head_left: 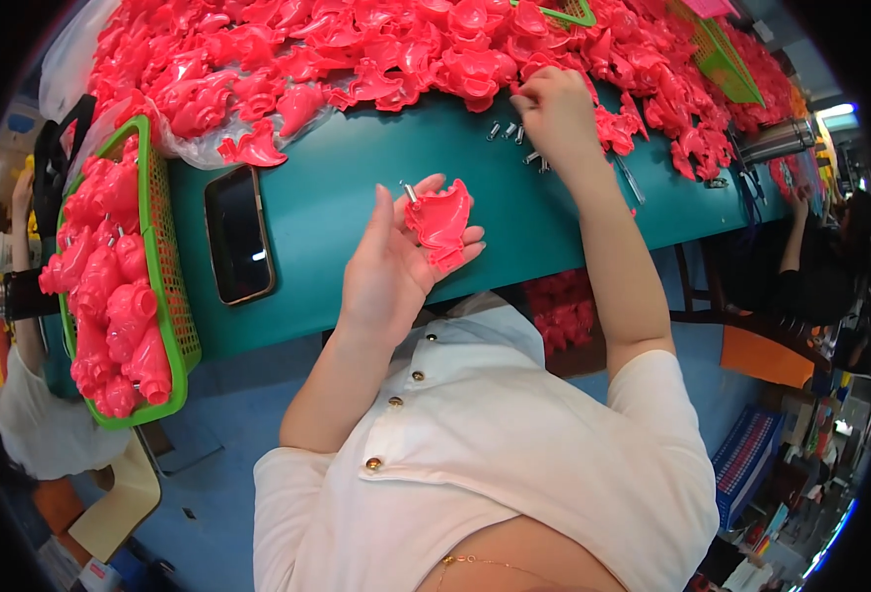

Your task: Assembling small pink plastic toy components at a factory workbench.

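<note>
My left hand (386, 271) is turned palm up above the table. Its fingers support a hollow pink plastic shell half (441, 225), inner side facing up, with a small metal pin (410, 191) at its upper left corner beside my thumb. My right hand (559, 113) reaches out to the near edge of the big pile of pink plastic shells (406, 59). Its fingers are curled and pressed together; whatever lies between them is hidden. Several small metal pins (510, 129) are scattered on the green tabletop (347, 143) just left of and below that hand.
A green basket (174, 296) full of joined pink parts stands at the left, beside a dark phone (239, 235). A thin screwdriver-like tool (629, 180) and a metal flask (776, 140) lie to the right. Another green basket (726, 64) stands back right. People sit at both sides.
</note>
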Action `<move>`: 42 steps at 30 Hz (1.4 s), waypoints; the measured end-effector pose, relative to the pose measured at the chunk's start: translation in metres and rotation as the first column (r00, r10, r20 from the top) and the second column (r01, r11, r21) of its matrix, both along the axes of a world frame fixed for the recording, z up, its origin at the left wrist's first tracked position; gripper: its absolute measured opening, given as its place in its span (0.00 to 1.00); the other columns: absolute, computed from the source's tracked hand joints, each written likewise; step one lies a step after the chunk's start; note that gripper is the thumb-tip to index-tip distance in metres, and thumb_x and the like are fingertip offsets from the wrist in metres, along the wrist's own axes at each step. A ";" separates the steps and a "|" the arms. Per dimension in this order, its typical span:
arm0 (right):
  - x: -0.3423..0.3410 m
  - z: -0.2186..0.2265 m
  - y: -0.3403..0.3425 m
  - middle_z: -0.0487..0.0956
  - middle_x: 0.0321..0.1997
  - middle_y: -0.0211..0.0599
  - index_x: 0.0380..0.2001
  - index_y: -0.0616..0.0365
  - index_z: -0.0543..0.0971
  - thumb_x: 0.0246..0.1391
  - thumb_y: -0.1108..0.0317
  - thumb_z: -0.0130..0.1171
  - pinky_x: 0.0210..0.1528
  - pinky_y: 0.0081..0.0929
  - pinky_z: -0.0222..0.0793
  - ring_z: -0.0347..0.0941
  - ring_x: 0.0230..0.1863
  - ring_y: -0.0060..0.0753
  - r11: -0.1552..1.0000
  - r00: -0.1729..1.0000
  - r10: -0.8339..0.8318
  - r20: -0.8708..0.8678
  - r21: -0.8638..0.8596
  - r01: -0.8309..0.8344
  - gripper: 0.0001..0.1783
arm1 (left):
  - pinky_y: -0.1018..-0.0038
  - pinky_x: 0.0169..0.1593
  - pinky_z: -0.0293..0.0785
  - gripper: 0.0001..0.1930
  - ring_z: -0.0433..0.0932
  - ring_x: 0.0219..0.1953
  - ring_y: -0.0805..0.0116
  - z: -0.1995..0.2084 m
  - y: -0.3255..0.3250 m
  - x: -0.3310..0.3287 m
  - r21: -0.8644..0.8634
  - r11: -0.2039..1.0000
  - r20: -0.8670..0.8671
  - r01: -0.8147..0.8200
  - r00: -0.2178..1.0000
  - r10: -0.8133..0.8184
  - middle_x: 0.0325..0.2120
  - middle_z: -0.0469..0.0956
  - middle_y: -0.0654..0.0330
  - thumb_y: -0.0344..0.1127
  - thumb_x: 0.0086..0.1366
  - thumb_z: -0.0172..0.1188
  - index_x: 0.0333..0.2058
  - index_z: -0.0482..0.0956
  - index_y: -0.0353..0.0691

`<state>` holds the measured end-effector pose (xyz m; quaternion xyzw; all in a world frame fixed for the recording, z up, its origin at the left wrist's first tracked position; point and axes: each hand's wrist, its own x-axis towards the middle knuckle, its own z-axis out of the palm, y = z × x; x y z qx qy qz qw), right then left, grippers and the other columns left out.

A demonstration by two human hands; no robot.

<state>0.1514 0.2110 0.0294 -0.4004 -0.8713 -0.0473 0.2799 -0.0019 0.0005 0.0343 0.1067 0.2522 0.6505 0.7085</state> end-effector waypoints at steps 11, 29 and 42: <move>0.010 0.043 -0.114 0.78 0.40 0.44 0.47 0.69 0.69 0.55 0.68 0.55 0.42 0.28 0.72 0.76 0.39 0.33 0.083 0.528 -0.333 -0.781 -0.582 -0.809 0.19 | 0.57 0.56 0.66 0.23 0.67 0.55 0.51 -0.004 0.004 -0.007 -0.017 1.000 0.100 -0.001 0.995 0.002 0.54 0.64 0.48 0.38 0.69 0.41 0.59 0.56 0.35; -0.016 0.039 -0.160 0.79 0.38 0.39 0.43 0.69 0.73 0.49 0.77 0.61 0.43 0.18 0.69 0.75 0.41 0.24 0.536 0.742 -0.027 -0.670 -0.636 -0.555 0.17 | 0.71 0.49 0.70 0.22 0.71 0.49 0.69 -0.002 0.000 -0.008 -0.014 0.999 0.074 0.038 0.997 -0.037 0.51 0.67 0.57 0.41 0.69 0.42 0.57 0.61 0.34; -0.015 0.040 -0.162 0.80 0.34 0.39 0.42 0.69 0.74 0.48 0.76 0.61 0.39 0.17 0.68 0.75 0.35 0.22 0.608 0.754 0.055 -0.654 -0.577 -0.545 0.16 | 0.73 0.45 0.73 0.22 0.71 0.48 0.70 -0.001 -0.002 -0.011 0.032 0.997 0.052 0.070 0.996 -0.071 0.52 0.67 0.57 0.40 0.69 0.41 0.57 0.61 0.34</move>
